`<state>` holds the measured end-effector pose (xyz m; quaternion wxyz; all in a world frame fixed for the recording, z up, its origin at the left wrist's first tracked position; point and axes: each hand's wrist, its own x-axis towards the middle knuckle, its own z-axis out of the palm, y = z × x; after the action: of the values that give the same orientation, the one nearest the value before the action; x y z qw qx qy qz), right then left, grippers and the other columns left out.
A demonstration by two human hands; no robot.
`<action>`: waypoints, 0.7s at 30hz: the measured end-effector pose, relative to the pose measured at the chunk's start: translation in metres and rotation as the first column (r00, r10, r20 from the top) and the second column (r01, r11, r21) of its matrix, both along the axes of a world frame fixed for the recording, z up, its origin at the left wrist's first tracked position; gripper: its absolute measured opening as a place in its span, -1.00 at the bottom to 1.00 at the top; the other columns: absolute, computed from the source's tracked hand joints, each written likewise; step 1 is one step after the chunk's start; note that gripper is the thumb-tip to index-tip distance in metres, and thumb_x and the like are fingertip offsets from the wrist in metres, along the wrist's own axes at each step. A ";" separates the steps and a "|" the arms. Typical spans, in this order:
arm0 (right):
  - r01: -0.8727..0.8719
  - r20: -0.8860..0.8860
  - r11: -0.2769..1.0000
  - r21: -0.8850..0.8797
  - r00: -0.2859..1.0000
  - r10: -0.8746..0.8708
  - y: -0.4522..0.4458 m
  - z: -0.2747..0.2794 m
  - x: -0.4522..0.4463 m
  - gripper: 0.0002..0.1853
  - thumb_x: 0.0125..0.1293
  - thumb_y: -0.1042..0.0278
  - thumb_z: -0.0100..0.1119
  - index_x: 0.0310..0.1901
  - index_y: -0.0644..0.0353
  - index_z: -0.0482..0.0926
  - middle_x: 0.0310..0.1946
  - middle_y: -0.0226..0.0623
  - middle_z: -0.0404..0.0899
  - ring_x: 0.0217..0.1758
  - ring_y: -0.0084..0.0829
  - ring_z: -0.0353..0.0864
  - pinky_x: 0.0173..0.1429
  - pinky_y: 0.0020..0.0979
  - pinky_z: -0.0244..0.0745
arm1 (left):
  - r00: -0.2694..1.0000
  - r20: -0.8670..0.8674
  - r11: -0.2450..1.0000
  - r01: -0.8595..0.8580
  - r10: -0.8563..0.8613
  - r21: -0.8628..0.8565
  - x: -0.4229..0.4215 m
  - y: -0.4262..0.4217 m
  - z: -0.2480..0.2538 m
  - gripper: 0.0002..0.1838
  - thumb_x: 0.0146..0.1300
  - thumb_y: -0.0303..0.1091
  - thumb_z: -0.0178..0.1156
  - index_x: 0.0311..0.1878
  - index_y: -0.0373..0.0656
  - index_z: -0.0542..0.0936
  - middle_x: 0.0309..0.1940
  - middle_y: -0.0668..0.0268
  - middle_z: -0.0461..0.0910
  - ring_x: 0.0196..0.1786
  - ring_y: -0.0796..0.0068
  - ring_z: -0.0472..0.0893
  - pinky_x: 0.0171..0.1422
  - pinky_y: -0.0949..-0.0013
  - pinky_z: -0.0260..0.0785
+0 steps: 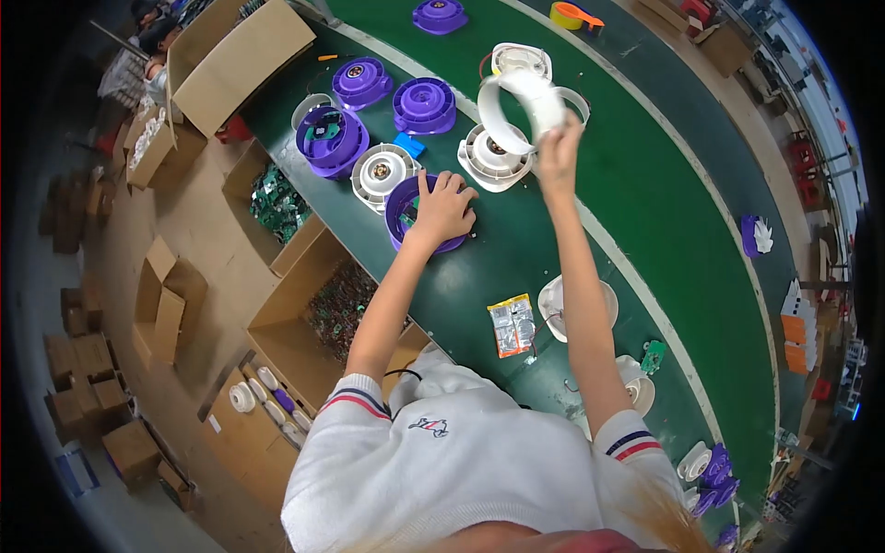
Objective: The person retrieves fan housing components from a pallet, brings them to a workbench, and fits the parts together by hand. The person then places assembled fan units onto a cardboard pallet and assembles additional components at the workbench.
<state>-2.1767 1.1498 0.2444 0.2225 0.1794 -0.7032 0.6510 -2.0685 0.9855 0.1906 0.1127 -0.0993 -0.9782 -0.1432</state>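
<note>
My left hand [444, 210] lies over a purple round housing [398, 205], its fingers curled across the far rim. Part of a green circuit board shows inside that housing; the rest is under my hand. My right hand [559, 155] grips a white plastic ring [544, 103] by its near side, raised over the bench and slightly blurred. Below and left of the ring is a white round housing [493, 158] with a metal centre. Another white housing [385, 173] touches or nearly touches the purple one under my left hand.
Purple housings [424, 106] stand at the back left, near a blue piece [409, 145]. A silver-and-orange packet [512, 324] and a green circuit board [653, 357] lie on the right. Cardboard boxes [304, 276] with boards and small parts adjoin the bench's left edge. Orange-yellow tape [570, 16] lies far back.
</note>
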 end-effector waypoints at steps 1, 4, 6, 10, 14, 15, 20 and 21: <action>-0.126 0.181 0.969 -0.211 0.969 0.165 0.004 0.009 -0.001 -0.60 0.33 0.23 -0.13 0.15 0.09 0.13 -0.20 -0.33 0.30 -0.18 -0.53 0.33 -0.06 -0.28 0.41 | 1.000 0.005 1.000 -0.006 0.006 0.003 0.000 0.001 -0.002 -0.73 -0.13 -0.26 0.15 -0.27 0.03 0.62 -0.19 0.32 0.41 0.10 0.32 0.32 0.28 -0.31 -0.16; -0.121 0.403 0.829 -0.545 0.830 0.386 0.000 0.023 -0.008 -0.48 0.34 0.07 -0.07 0.21 0.01 0.00 -0.31 -0.43 0.24 -0.26 -0.66 0.30 -0.24 -0.38 0.46 | 1.000 -0.019 1.000 0.000 0.000 -0.005 -0.002 0.004 -0.003 -0.73 -0.13 -0.25 0.15 -0.27 0.03 0.62 -0.18 0.31 0.40 0.11 0.30 0.31 0.27 -0.32 -0.17; -0.106 0.539 0.755 -0.647 0.637 0.551 -0.007 0.017 -0.013 -0.47 0.31 0.05 0.00 0.17 0.02 0.03 -0.34 -0.47 0.27 -0.31 -0.66 0.33 -0.32 -0.46 0.44 | 1.000 -0.023 1.000 -0.003 0.002 -0.010 -0.004 0.007 -0.004 -0.73 -0.12 -0.24 0.15 -0.27 0.03 0.62 -0.18 0.30 0.40 0.12 0.28 0.30 0.27 -0.33 -0.19; -0.182 0.509 0.651 -0.737 0.485 0.712 -0.001 -0.081 -0.062 -0.59 0.30 0.31 -0.03 0.10 0.12 0.08 -0.37 -0.30 0.34 -0.31 -0.47 0.45 -0.15 -0.32 0.51 | 0.998 0.062 0.998 -0.006 0.009 -0.055 -0.005 0.008 -0.002 -0.72 -0.05 -0.24 0.13 -0.20 0.06 0.59 -0.11 0.30 0.38 0.17 0.26 0.27 0.24 -0.38 -0.17; -0.248 0.621 0.915 -0.319 0.674 0.399 -0.031 -0.060 -0.057 -0.72 0.34 0.28 -0.14 -0.03 0.26 0.37 -0.22 -0.02 0.48 -0.18 -0.22 0.50 -0.09 -0.23 0.45 | 0.998 0.054 0.999 -0.024 0.025 -0.035 -0.003 0.006 -0.001 -0.71 -0.03 -0.23 0.12 -0.18 0.06 0.58 -0.10 0.30 0.37 0.17 0.26 0.26 0.25 -0.37 -0.20; -0.251 0.624 0.914 -0.320 0.670 0.402 -0.030 -0.067 -0.064 -0.72 0.34 0.28 -0.14 -0.03 0.26 0.37 -0.22 -0.02 0.48 -0.18 -0.22 0.50 -0.09 -0.23 0.45 | 0.998 0.060 0.999 -0.027 0.028 -0.020 -0.003 0.005 -0.001 -0.71 -0.03 -0.24 0.12 -0.17 0.06 0.58 -0.10 0.29 0.37 0.18 0.25 0.26 0.25 -0.37 -0.20; -0.053 0.287 0.592 0.804 0.907 -0.309 -0.015 -0.065 -0.069 -0.80 0.17 0.43 -0.02 -0.25 0.37 0.51 -0.06 0.19 0.35 -0.11 0.10 0.50 -0.05 -0.12 0.45 | 0.997 0.058 0.999 -0.049 0.049 -0.007 0.001 0.004 0.002 -0.71 -0.02 -0.24 0.10 -0.17 0.06 0.56 -0.09 0.29 0.37 0.17 0.25 0.26 0.25 -0.35 -0.19; -0.110 0.292 0.509 0.854 0.911 -0.293 -0.011 -0.070 -0.075 -0.80 0.13 0.45 0.03 -0.26 0.38 0.52 0.00 0.19 0.30 -0.14 0.09 0.52 -0.07 -0.12 0.48 | 0.998 0.044 0.999 -0.046 0.046 0.000 0.001 0.004 0.002 -0.72 -0.02 -0.24 0.11 -0.17 0.05 0.56 -0.09 0.29 0.37 0.17 0.25 0.26 0.25 -0.35 -0.19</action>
<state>-2.2515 1.1385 0.1739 -0.0090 0.0898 -0.9696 0.2276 -2.0670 0.9892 0.1921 0.0947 -0.0737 -0.9824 -0.1431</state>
